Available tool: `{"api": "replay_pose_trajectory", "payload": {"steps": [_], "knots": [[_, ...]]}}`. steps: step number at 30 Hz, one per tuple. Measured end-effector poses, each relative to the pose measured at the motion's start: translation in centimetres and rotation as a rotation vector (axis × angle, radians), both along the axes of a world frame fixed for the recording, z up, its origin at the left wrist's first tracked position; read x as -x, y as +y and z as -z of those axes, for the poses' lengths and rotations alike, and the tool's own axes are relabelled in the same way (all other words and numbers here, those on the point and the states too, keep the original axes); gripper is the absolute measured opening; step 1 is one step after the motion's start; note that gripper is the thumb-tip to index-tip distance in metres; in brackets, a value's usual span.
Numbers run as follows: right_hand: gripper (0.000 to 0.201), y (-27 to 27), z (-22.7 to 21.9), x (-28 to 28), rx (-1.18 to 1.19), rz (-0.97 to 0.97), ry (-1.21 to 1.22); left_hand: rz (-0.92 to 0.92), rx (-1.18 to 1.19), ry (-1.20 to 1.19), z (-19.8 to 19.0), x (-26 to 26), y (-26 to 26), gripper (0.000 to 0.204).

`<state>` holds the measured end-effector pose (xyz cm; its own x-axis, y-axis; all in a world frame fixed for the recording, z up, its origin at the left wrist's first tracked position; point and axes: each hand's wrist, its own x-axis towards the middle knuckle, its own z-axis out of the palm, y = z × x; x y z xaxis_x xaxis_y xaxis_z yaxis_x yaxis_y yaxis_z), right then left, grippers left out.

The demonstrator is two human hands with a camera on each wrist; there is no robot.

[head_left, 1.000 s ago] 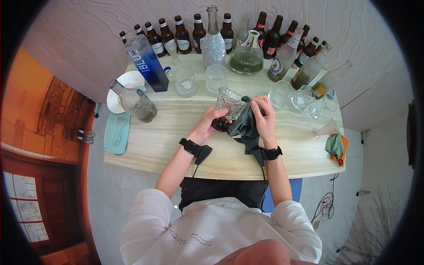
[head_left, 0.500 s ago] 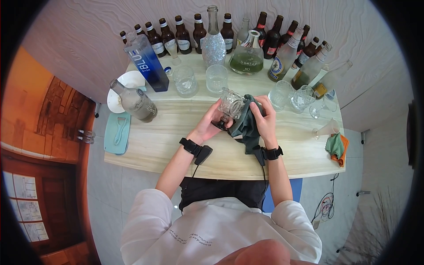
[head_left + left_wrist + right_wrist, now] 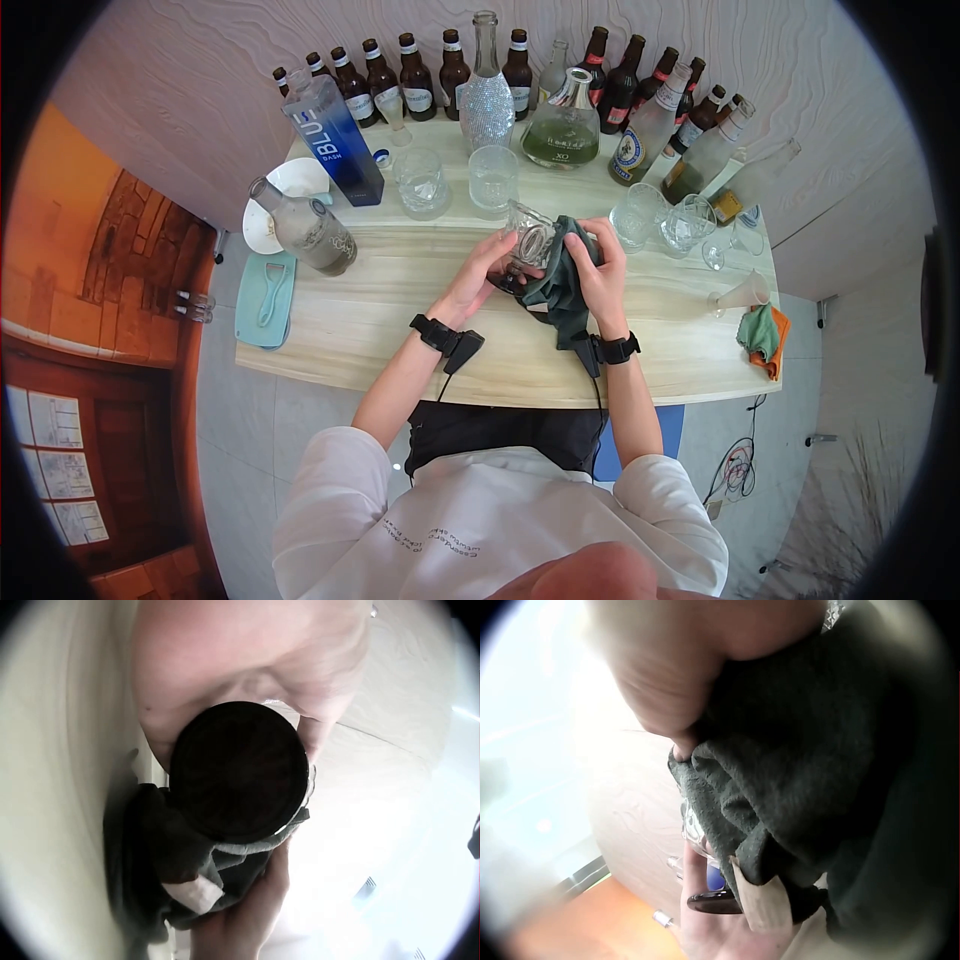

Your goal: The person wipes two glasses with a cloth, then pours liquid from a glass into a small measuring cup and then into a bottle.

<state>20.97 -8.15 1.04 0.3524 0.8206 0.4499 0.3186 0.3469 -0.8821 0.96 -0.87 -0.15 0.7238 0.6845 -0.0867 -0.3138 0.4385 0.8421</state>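
Observation:
Over the front of the table, my left hand (image 3: 468, 278) grips a clear patterned goblet (image 3: 534, 240) with a dark round foot. The goblet is tilted, its mouth away from me. Seen from below in the left wrist view, the black foot (image 3: 240, 772) faces the camera. My right hand (image 3: 603, 268) holds a dark green cloth (image 3: 560, 292) against the goblet's right side, thumb on top of it. Folds of the cloth (image 3: 802, 742) hide most of the goblet in the right wrist view, where a pale tag (image 3: 765, 900) shows.
Clear tumblers (image 3: 493, 182) and a blue bottle (image 3: 335, 150) stand behind my hands. Brown beer bottles (image 3: 415, 80) line the wall. At left are a grey glass bottle (image 3: 315, 235) and a teal board with a peeler (image 3: 270, 295); at right, a small glass (image 3: 742, 293) and folded cloths (image 3: 765, 340).
The goblet has turned in my left hand, its mouth swinging from facing upward to tilting away. My left fingers shifted around it, while the cloth stays at its right side.

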Motion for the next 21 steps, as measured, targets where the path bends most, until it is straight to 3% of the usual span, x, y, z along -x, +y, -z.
{"api": "replay_pose_trajectory", "payload": {"steps": [4,7,13,21], "knots": [[0.017,0.0,-0.3,0.2,-0.089,-0.020,-0.113,0.002,-0.244,0.036,2.0,-0.5,-0.1,0.045],[0.016,-0.1,-0.3,0.2,-0.069,-0.031,-0.097,0.009,-0.229,0.086,1.9,-0.4,0.0,0.042],[0.021,0.1,-0.1,-0.4,0.012,0.007,-0.041,0.089,0.020,-0.056,2.1,0.8,0.2,0.049],[0.021,0.3,0.3,-0.4,-0.032,0.005,-0.059,-0.014,-0.007,-0.079,2.9,0.3,0.7,0.052]]}}
